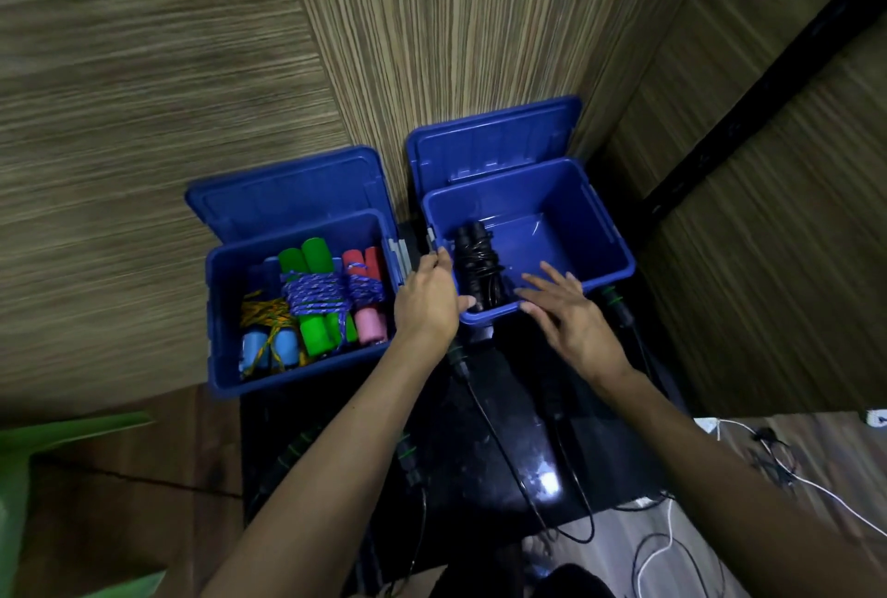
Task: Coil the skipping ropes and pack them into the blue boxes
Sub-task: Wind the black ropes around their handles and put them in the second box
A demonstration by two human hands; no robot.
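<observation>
Two blue boxes are set side by side on a black table (pixel 480 453), each with its lid propped open behind it at twelve o'clock. The left box (pixel 225 309) is packed with coiled ropes having blue, green, red and pink foam handles bound in blue and yellow cord. The right box (pixel 600 232) holds a single coiled black rope (pixel 477 268) against its nine o'clock wall. That wall's near corner is gripped by the left hand (pixel 427 299), thumb over the rim. The right hand (pixel 566 309) is held flat and released, fingers spread over the six o'clock rim. Loose black ropes (pixel 485 415) on the dark table are hard to make out and partly hidden by the forearms.
</observation>
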